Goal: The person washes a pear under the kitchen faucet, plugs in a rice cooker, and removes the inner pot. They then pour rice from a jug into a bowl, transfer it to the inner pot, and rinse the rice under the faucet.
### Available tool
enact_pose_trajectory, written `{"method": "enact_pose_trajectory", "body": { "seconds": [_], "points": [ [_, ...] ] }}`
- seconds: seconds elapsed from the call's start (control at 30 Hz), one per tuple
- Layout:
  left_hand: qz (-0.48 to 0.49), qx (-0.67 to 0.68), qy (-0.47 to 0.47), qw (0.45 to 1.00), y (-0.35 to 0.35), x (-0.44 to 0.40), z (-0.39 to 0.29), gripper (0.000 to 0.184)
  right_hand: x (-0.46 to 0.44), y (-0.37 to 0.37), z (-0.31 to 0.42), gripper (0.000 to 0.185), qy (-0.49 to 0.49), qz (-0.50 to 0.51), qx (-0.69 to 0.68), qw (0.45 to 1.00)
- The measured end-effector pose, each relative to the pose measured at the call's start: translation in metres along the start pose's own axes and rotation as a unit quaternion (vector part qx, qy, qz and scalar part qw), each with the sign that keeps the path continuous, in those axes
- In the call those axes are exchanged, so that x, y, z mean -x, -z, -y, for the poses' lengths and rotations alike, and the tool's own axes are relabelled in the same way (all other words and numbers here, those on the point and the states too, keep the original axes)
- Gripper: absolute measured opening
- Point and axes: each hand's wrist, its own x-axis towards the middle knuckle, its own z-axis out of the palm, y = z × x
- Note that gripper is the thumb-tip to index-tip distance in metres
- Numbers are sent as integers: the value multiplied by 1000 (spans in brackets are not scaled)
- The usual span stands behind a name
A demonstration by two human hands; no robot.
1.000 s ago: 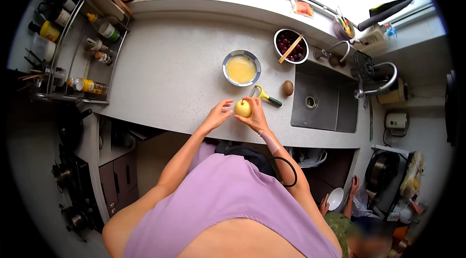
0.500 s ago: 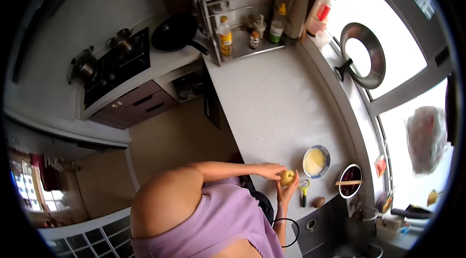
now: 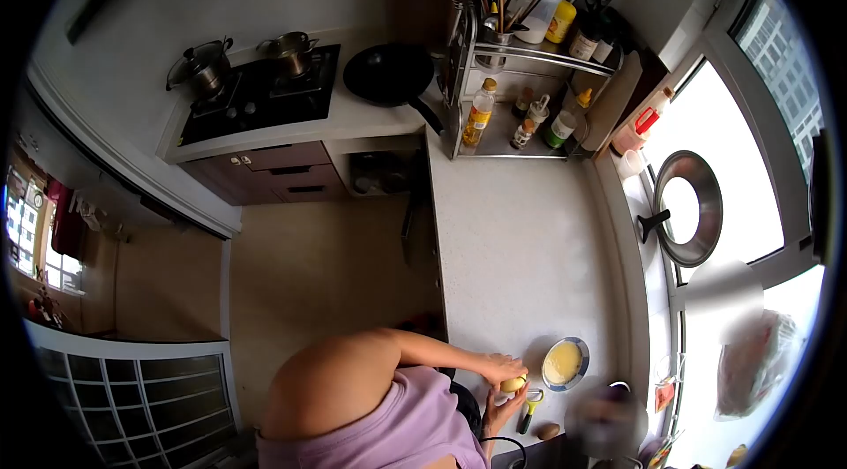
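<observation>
A round, pale yellow peeled potato [image 3: 513,383] is held between my two hands above the counter's near edge. My left hand [image 3: 501,368] lies over its upper side, fingers closed round it. From below, my right hand [image 3: 501,412] grips the same potato, its fingers partly hidden. Close to my right hand lies a yellow-green peeler [image 3: 531,411] with a dark handle. A small brown rounded thing [image 3: 549,431] sits beyond the peeler. A blue-rimmed bowl [image 3: 582,370] with pale yellow contents stands just past my hands.
A blurred round shape [image 3: 607,420] is near the bowl. A steel rack [image 3: 481,151] with bottles stands at the counter's far end. Beside it are a black wok [image 3: 388,74] and a stove [image 3: 265,107] with two pots. A round metal lid [image 3: 706,213] leans at the window.
The view has tilted, so the scene sits lower in the picture. My left hand now covers more of the potato; my right hand stays beneath it. The dark bowl near the window is now blurred.
</observation>
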Motion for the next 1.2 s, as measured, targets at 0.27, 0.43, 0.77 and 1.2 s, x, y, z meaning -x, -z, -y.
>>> {"method": "enact_pose_trajectory", "body": {
  "seconds": [0.27,0.43,0.77,1.2],
  "points": [
    [-30,-114,-73,990,6,2,-6,88,23,13,12,78,-109,-88,40,989],
    [27,-26,-31,999,24,-2,-9,80,66,41,20,59,-270,-184,90,941],
    [104,2,-38,994,24,-32,-3,73,136,24,-9,57,-426,-158,205,867],
    [122,69,15,990,15,-37,12,72,133,19,-13,72,-464,-125,183,858]
  ]
}}
